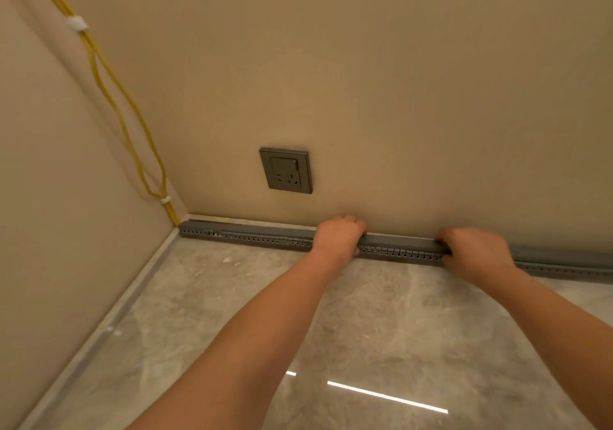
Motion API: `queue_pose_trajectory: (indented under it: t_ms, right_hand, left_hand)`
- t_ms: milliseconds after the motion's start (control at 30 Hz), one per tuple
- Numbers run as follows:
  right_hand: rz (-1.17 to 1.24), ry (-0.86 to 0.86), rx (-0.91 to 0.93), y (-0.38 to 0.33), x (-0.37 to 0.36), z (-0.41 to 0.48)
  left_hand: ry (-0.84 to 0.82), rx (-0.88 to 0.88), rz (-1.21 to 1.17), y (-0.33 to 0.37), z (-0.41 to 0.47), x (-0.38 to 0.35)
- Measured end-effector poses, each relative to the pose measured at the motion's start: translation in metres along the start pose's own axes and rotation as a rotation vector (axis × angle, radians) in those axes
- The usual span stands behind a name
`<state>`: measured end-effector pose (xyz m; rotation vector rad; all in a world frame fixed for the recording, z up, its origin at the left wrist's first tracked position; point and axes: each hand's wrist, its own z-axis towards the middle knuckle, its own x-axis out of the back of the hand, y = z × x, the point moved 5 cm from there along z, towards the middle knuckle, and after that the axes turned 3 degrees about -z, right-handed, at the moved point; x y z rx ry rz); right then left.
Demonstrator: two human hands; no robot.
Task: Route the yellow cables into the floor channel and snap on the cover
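A grey slotted floor channel point(265, 238) runs along the foot of the back wall from the left corner to the right edge. A smooth grey cover point(401, 241) lies on top of it. My left hand point(338, 233) is clamped over the cover near its middle, fingers curled behind it. My right hand point(474, 252) grips the cover further right in the same way. Yellow cables point(112, 87) come down the left wall corner, held by two white clips point(77, 24), and enter the channel's left end. Inside the channel they are hidden.
A grey wall socket point(286, 170) sits on the back wall above the channel. Glossy grey marble floor point(331, 330) fills the foreground, with a pale skirting strip point(99, 330) along the left wall.
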<state>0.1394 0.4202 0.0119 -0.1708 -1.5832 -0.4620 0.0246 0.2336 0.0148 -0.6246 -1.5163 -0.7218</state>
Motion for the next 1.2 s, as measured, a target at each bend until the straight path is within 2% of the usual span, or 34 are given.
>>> queue_pose_trajectory:
  t_ms: [267, 567, 733, 1200]
  right_hand:
    - [0.089, -0.092, -0.012, -0.006, -0.008, -0.007]
    - [0.07, -0.036, -0.017, -0.011, -0.015, -0.006]
    - [0.081, -0.09, -0.001, -0.013, -0.01, -0.005]
    - [0.112, -0.107, -0.075, -0.007, 0.004, -0.014]
  left_hand:
    - [0.029, -0.005, -0.018, 0.001, -0.001, -0.012]
    - [0.099, -0.012, 0.07, 0.0, 0.004, -0.018]
    - [0.106, -0.024, 0.05, -0.002, 0.002, -0.018]
    - [0.082, 0.012, 0.046, 0.005, 0.0, -0.012]
